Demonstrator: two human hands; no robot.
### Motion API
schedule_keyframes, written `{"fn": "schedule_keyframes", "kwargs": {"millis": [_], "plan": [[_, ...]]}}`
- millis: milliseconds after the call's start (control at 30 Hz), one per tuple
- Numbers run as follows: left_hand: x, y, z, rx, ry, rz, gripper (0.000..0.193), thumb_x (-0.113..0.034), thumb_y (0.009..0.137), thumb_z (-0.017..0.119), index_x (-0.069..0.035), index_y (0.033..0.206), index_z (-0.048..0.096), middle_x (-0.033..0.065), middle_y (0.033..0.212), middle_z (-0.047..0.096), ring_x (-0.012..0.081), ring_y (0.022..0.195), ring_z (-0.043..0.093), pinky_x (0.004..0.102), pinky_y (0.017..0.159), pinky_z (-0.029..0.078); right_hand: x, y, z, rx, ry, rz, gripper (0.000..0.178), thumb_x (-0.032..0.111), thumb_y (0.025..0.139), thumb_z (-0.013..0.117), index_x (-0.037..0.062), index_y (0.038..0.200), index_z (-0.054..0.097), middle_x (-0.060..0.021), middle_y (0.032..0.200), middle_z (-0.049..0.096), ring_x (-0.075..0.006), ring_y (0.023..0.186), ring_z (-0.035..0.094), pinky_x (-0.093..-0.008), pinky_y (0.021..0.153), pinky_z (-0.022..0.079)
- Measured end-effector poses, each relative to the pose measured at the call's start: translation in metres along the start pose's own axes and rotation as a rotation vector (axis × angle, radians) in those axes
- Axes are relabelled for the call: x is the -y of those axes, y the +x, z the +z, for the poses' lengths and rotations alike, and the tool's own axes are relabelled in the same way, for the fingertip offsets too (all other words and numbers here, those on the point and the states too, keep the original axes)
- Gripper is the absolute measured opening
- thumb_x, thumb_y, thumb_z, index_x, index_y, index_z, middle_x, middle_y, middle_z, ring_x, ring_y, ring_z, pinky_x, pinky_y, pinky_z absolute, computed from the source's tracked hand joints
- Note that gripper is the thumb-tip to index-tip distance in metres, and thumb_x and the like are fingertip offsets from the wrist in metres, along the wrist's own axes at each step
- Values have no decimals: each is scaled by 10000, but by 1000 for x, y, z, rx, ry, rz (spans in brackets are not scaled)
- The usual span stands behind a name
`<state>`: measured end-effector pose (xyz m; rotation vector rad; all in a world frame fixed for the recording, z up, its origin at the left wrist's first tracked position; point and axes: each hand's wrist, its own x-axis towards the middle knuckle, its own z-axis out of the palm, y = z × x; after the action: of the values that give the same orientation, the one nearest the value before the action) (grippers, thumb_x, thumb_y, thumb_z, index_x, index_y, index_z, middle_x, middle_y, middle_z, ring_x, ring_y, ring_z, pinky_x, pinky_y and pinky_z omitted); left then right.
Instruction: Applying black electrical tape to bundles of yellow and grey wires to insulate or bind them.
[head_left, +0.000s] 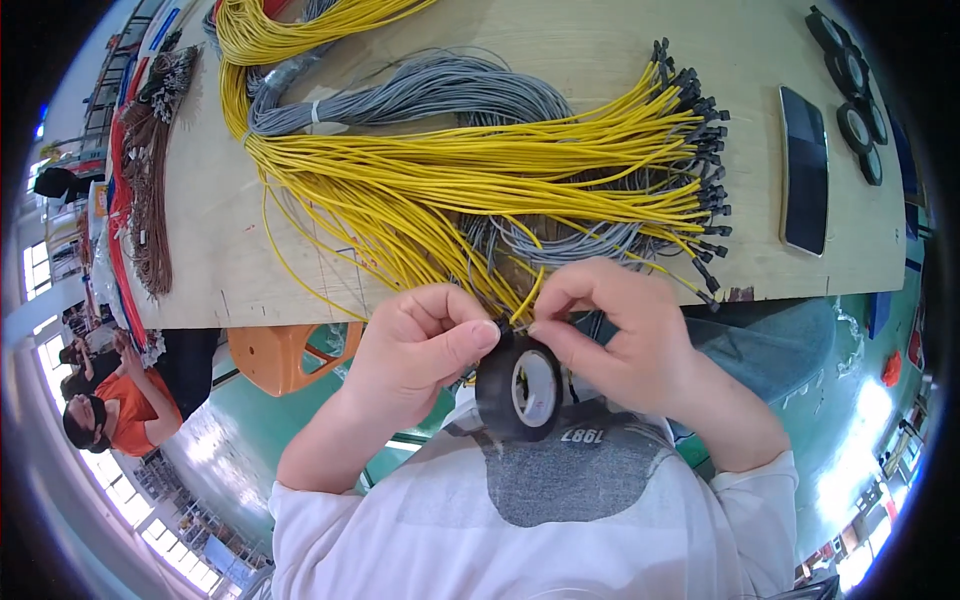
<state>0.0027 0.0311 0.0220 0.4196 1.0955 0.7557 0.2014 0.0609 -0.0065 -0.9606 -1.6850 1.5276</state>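
Note:
Just past the table's near edge, my left hand and my right hand meet with thumbs and forefingers pinched. Between the fingertips, ends of yellow cables come down to a small dark piece. Right under that spot hangs a roll of black tape with a white core, in front of my shirt. My left thumb is close to the roll's upper edge. Both pinches hide what exactly they hold. The large yellow cable bundle spreads across the table to black connectors on its right end.
Grey cables lie behind and under the yellow ones. On the right of the wooden table are a phone and several more tape rolls. Brown cables lie far left. An orange chair stands below the edge; another person is at left.

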Motion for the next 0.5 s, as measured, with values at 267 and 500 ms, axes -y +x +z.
{"fn": "schedule_keyframes", "kwargs": {"millis": [267, 500], "plan": [[-9, 0, 0, 25, 225, 55, 110, -70, 827, 630, -12, 770, 556, -24, 672, 546, 15, 570, 448, 168, 489, 346, -2, 14, 0, -29, -391, -427, 281, -40, 644, 655, 34, 911, 608, -84, 728, 554, -250, 618, 555, -329, 560, 445], [-4, -5, 19, -247, 773, 489, 114, -63, 773, 669, -27, 759, 562, -11, 597, 516, 41, 490, 452, 219, 401, 342, 1, 20, -7, -1, -319, -383, 205, -17, 658, 639, 42, 846, 583, -82, 720, 534, -255, 648, 547, -337, 575, 446]]}}
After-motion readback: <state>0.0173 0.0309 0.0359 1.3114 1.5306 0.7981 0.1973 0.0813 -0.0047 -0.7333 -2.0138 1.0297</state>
